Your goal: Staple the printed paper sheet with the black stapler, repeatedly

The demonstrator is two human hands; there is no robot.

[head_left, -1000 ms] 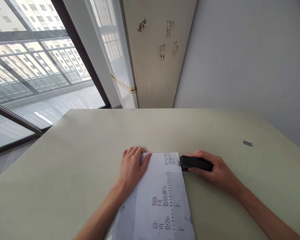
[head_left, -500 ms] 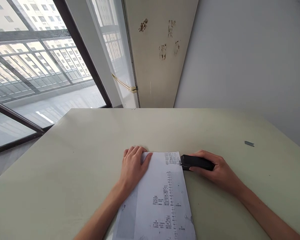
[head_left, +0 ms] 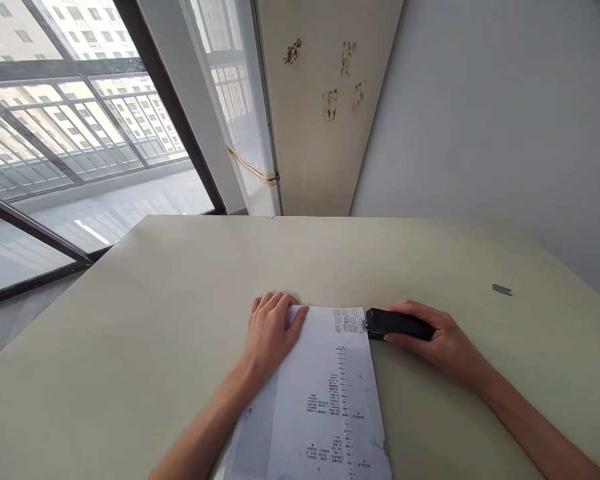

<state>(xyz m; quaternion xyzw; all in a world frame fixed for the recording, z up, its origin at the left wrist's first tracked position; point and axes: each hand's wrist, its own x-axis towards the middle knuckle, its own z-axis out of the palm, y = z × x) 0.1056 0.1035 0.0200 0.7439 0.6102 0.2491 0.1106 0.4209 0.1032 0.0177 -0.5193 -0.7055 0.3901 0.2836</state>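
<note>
A printed sheet of paper (head_left: pixel 325 393), perhaps a thin stack, lies on the table with its far edge facing away from me. My left hand (head_left: pixel 273 333) grips its far left corner, the thumb resting on top and the fingers close together along the edge. On the other side, my right hand (head_left: pixel 430 330) is wrapped round a black stapler (head_left: pixel 397 324). The stapler points left and its front end meets the paper's far right corner. Whether the paper sits between its jaws I cannot tell.
A small grey strip (head_left: pixel 502 290), like a row of staples, lies on the pale table (head_left: pixel 190 280) at the right. Behind the table stand a stained cabinet panel (head_left: pixel 325 153) and a grey wall (head_left: pixel 480 120). A glass balcony door (head_left: pixel 80 167) is at the left.
The view has shifted slightly, so everything sits a little further right. Both hands, the paper and the stapler otherwise keep nearly the same places.
</note>
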